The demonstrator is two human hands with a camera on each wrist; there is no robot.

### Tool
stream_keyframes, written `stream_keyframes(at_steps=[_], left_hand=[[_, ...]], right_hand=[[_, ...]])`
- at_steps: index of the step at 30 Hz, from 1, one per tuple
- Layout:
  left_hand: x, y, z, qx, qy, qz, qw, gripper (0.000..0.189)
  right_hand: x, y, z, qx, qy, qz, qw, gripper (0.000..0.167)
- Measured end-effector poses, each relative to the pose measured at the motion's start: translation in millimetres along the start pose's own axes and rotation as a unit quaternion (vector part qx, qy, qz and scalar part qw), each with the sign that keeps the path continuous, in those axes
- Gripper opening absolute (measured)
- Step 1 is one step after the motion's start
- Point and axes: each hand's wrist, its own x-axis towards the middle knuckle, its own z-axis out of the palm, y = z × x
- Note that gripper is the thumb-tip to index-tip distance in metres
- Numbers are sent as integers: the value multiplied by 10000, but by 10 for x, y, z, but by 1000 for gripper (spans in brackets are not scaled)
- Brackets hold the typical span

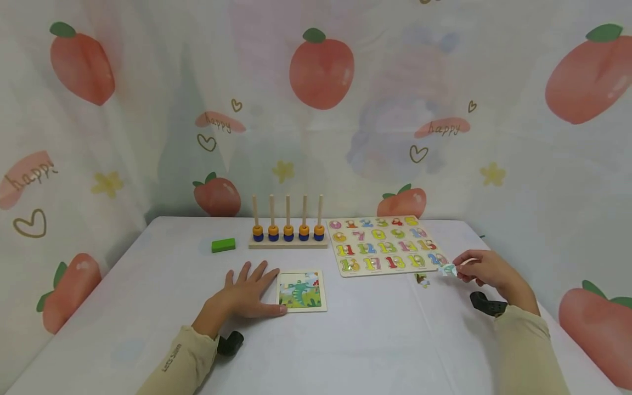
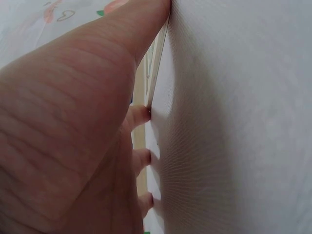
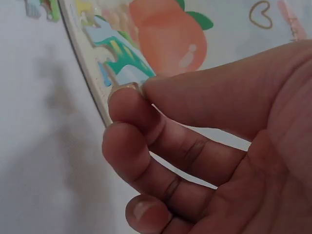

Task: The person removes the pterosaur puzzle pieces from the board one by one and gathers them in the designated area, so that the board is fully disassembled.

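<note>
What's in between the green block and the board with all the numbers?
In the head view, a wooden stand with five pegs holding orange and blue beads sits between them.

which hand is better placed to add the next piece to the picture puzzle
Probably the right hand: its fingers pinch a piece, while the left hand lies spread against the picture puzzle, perhaps steadying it.
</note>
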Motion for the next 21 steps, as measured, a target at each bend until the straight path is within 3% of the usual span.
stream_keyframes(at_steps=[8, 21], left_hand=[[-35, 8, -13, -26, 34, 10, 10000, 108], [-26, 28, -24, 24, 45, -25, 10000, 108]], right_hand=[[64, 111, 116, 271, -286, 229, 9990, 21], [157, 170, 176, -86, -76, 446, 9989, 18]])
